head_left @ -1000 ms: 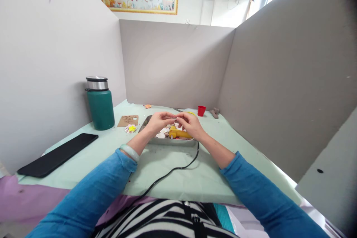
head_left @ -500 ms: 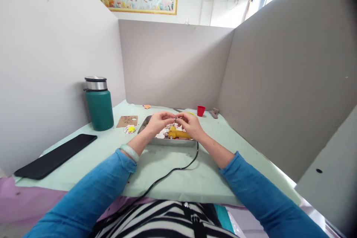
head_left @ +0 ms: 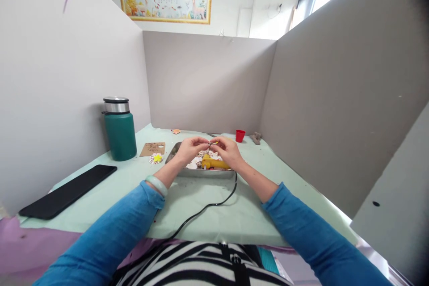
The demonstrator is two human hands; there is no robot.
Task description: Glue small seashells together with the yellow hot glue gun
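Observation:
My left hand [head_left: 191, 148] and my right hand [head_left: 228, 148] meet fingertip to fingertip above a metal tray [head_left: 204, 173]. Both are closed in a pinch around something small, too tiny and too covered by the fingers to name. Beneath them, a yellow glue gun [head_left: 216, 163] lies in the tray among white and speckled flat pieces [head_left: 194, 163]. From the tray a black cord [head_left: 208, 206] curves across the cloth toward my body. Left of the tray sits a speckled round piece with a yellow flower [head_left: 156, 158].
A green bottle [head_left: 119, 136] stands at the left, behind a black phone-like slab [head_left: 69, 191]. A brown card [head_left: 153, 149] lies left of the tray. Toward the back are an orange piece [head_left: 176, 131], a red cup [head_left: 240, 136] and a grey-brown lump [head_left: 255, 138]. Grey partitions [head_left: 208, 82] enclose the table.
The camera view has tilted up slightly, so the scene sits a little lower. Both hands keep their pinch over the tray, with only slight finger movement.

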